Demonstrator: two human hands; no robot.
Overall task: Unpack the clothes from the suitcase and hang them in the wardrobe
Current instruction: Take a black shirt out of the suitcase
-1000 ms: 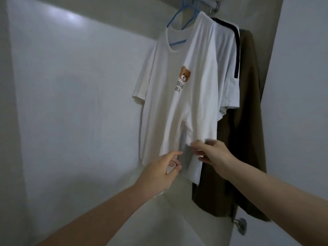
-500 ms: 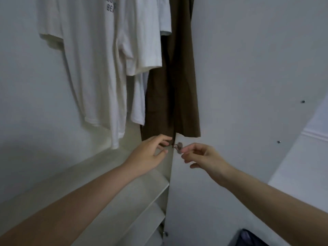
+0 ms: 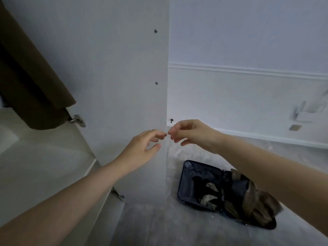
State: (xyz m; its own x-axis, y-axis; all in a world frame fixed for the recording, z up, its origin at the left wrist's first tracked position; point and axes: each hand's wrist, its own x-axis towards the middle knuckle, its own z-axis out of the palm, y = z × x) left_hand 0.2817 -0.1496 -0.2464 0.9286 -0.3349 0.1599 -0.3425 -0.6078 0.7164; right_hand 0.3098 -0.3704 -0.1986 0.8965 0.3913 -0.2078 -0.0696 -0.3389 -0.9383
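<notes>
A dark suitcase (image 3: 191, 183) lies open on the grey floor at the lower right, with a camouflage garment (image 3: 252, 201) spilling over its right half. A brown garment (image 3: 32, 82) hangs in the wardrobe at the upper left. My left hand (image 3: 142, 150) and my right hand (image 3: 190, 132) are held out in front of the white wardrobe door (image 3: 115, 68), fingertips almost meeting near its edge. Both hands are empty with fingers loosely apart.
A white wardrobe shelf (image 3: 44, 166) runs along the lower left, with metal hinges (image 3: 78, 119) on the door. A white wall with a moulding strip (image 3: 248, 70) stands behind the suitcase. Grey floor (image 3: 168, 224) lies between me and the case.
The view has swung down and to the right, from the hanging white shirts to the door and suitcase. My hands let go of the shirt hem and moved along together, empty.
</notes>
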